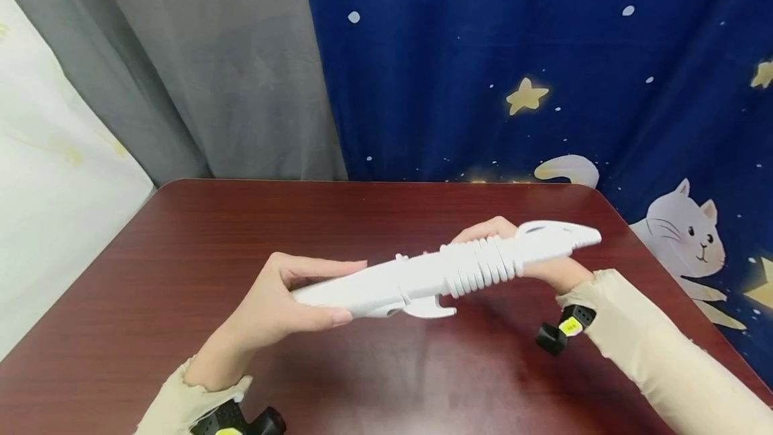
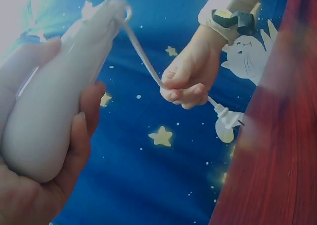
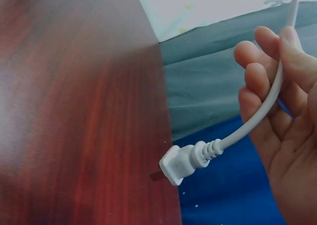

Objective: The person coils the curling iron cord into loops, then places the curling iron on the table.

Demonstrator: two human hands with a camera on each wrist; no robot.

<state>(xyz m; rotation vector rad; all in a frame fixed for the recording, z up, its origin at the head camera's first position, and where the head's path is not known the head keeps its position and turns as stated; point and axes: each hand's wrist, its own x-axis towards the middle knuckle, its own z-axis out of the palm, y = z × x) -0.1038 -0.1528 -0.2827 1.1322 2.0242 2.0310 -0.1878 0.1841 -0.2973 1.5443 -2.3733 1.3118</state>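
A long white corded appliance (image 1: 368, 289) is held above the table, its narrow end up and to the right. My left hand (image 1: 278, 301) grips its thick rounded end, thumb on the near side and fingers on the far side. Coil-like rings (image 1: 483, 264) circle the appliance, and a small curved lever (image 1: 430, 307) juts from its near side. Behind the narrow end, partly hidden in the head view, my right hand (image 3: 287, 101) pinches the white power cord (image 3: 257, 116) between thumb and fingertips. A two-pin plug (image 3: 181, 163) hangs free beyond that hand.
The dark red wooden table (image 1: 199, 240) lies beneath both hands. Behind it hang a grey curtain (image 1: 253, 72) and a blue star-patterned curtain (image 1: 423, 72); white cloth (image 1: 54, 173) hangs at the left. A black wrist camera (image 1: 552, 337) sticks out from the right cuff.
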